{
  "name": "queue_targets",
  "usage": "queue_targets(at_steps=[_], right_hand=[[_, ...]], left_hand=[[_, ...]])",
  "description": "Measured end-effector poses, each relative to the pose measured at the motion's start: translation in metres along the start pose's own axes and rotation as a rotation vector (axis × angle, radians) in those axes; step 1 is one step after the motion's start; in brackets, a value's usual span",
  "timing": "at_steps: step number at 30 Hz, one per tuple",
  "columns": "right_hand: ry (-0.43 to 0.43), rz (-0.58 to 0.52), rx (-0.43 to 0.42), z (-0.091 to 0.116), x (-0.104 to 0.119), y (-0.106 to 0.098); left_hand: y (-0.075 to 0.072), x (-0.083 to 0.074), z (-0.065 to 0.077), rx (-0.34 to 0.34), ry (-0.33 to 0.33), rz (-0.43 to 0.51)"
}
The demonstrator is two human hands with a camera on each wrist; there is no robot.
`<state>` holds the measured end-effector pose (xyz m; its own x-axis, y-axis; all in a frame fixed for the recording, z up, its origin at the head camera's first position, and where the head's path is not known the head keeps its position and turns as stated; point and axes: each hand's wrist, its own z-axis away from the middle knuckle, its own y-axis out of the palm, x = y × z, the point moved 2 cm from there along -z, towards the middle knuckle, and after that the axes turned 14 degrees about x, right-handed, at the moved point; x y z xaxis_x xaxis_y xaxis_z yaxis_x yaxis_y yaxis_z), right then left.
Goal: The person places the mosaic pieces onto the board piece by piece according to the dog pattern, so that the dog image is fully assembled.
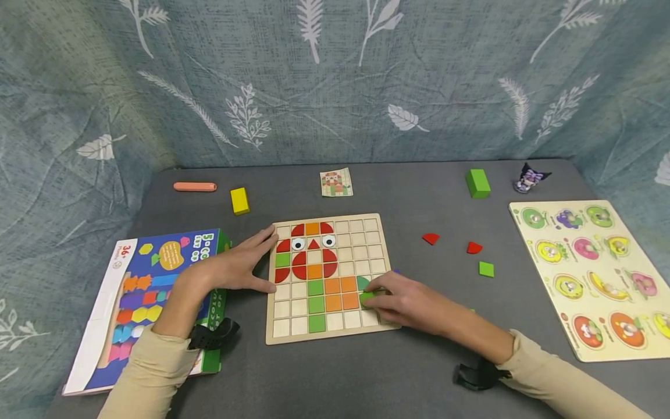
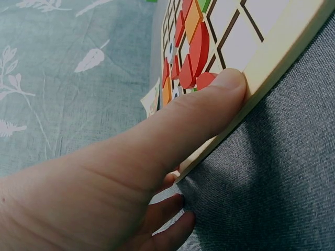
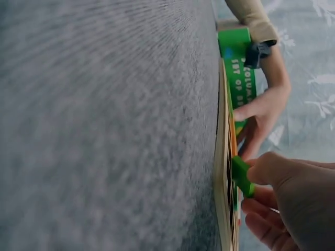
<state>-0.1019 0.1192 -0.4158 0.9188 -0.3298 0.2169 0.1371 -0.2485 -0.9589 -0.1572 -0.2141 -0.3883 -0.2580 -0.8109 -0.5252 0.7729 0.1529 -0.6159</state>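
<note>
A wooden grid board (image 1: 384, 256) lies on the table, with red, orange and green tiles and two eye discs set in its squares. At its left edge rests my left hand (image 1: 242, 263), thumb (image 2: 230, 81) on the rim and the other fingers spread along the side. My right hand (image 1: 413, 299) is over the lower right of the grid. Between its thumb and fingers it pinches a green tile (image 3: 242, 175), which is tilted against the board in the right wrist view. A dark green quarter-round tile (image 1: 362, 283) lies just above, partly covered by the fingers.
Two red quarter-round tiles (image 1: 431, 238) and a green square tile (image 1: 486, 269) lie right of the board. A small picture card (image 1: 337, 182) is behind it. The box (image 1: 141, 256) stands left, a fruit puzzle board (image 1: 565, 302) right. Green and yellow blocks (image 1: 239, 201) sit farther back.
</note>
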Motion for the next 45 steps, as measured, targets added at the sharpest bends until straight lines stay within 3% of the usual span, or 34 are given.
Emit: queue_targets(at_steps=[13,26,32,37,42,45], right_hand=[[0.042,0.018,0.065,-0.003,0.002,0.001],[0.033,0.058,0.017,0.003,-0.001,0.001],[0.155,-0.018,-0.121,0.052,-0.011,-0.006],[0.153,-0.061,-0.204,0.107,-0.023,-0.012],[0.186,-0.151,-0.2,0.154,-0.032,-0.015],[0.189,-0.182,-0.184,0.171,-0.035,-0.015]], left_hand=[[0.0,0.0,-0.002,-0.005,-0.005,-0.016],[-0.001,-0.001,0.0,0.004,-0.008,-0.006],[-0.001,-0.002,0.0,0.011,-0.005,0.001],[-0.001,-0.002,-0.002,0.015,-0.031,-0.014],[-0.001,-0.001,-0.003,0.014,-0.038,-0.024],[-0.001,-0.001,-0.002,0.011,-0.04,-0.028]])
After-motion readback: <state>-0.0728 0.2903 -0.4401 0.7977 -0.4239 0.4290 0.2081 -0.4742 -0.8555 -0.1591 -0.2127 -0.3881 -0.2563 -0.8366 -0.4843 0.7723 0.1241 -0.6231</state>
